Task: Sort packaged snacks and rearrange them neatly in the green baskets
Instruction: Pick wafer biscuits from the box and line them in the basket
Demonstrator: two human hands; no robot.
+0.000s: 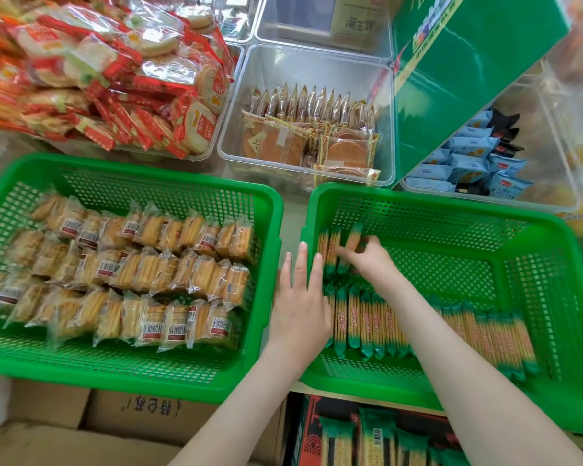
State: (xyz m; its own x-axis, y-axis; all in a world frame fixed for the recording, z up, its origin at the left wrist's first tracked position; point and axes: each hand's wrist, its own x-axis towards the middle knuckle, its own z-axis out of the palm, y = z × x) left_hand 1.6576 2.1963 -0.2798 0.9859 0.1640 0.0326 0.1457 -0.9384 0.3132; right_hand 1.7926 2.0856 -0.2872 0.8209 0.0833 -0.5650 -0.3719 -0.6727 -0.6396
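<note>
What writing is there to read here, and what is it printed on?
Nothing reads clearly.
Brown cardboard box: black upside-down Chinese characters, unclear.
Beige carton at top: Chinese characters, blurred.
Green-ended biscuit packs: orange lettering, too small.
Clear-wrapped biscuit packs: barcode labels, digits too small.

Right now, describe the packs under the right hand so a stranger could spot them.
Find the right green basket. Against its left wall, beyond the long row, stand a few green-ended cracker packs that the right hand grips. Only they form a short row.
</note>
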